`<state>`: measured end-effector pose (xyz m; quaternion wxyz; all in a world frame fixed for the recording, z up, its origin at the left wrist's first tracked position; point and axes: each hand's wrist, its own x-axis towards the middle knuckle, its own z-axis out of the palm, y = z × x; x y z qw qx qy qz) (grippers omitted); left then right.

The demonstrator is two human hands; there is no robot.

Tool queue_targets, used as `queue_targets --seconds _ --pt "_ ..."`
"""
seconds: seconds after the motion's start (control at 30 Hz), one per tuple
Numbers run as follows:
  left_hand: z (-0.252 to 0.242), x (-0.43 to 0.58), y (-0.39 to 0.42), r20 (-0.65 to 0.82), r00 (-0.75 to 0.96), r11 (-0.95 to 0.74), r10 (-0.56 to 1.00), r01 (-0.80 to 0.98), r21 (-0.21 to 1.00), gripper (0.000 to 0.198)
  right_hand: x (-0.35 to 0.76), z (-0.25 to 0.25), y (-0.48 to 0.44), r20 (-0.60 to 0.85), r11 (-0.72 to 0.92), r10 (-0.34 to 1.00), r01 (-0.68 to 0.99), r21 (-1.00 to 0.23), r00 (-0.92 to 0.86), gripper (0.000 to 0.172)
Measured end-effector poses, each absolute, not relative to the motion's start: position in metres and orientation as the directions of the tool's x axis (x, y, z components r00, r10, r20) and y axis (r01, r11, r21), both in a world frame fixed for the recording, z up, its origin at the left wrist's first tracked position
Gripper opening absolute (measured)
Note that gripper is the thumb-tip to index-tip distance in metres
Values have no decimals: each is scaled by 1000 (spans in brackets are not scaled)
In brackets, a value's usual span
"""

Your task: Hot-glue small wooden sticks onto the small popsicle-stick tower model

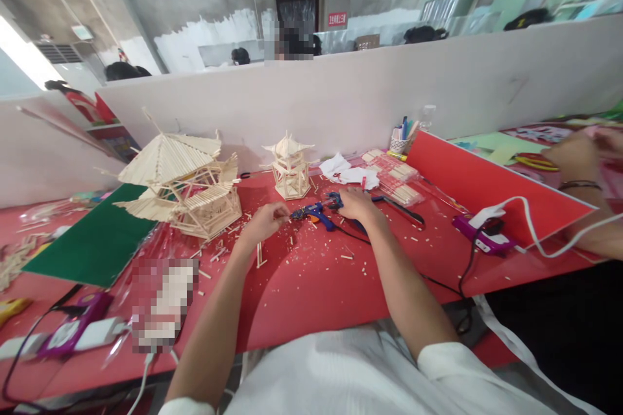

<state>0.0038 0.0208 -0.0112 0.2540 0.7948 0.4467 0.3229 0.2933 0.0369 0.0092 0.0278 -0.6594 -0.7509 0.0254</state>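
Observation:
My left hand (265,222) is over the red tabletop, its fingers pinched together beside the tip of a blue hot glue gun (315,213). Anything between those fingertips is too small to make out. The glue gun lies on its side. To its right, my right hand (357,204) reaches down with bent fingers around a dark blue tool (334,200), which it mostly covers. Just behind my hands stands a small pavilion of wooden sticks (291,168). A larger stick pavilion (187,185), with a wide slatted roof, stands to the left.
Stick scraps litter the table. A black-handled tool (402,211), white tissue (348,172) and bagged sticks (394,175) lie at right. A red board (491,185) leans near a purple power strip (481,233); another person's arm (584,188) is beyond. A green board (97,240) lies left.

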Motion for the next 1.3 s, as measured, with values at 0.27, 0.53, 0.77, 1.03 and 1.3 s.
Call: queue_targets --seconds 0.27,0.53,0.77,1.03,1.3 --pt "2 10 17 445 246 -508 861 400 763 16 237 10 18 348 582 808 552 -597 -476 39" --pt "8 16 11 492 223 -540 841 356 762 24 205 1 9 514 604 797 400 -689 -318 10" --pt "2 15 13 515 222 -558 828 410 721 20 206 -1 9 534 640 767 489 -592 -356 12" --pt "-6 13 18 494 298 -577 817 428 696 17 203 -5 11 528 637 765 553 -537 -369 12" --pt "-8 15 15 481 367 -604 796 442 663 15 202 -7 11 530 652 756 515 -556 -384 8"
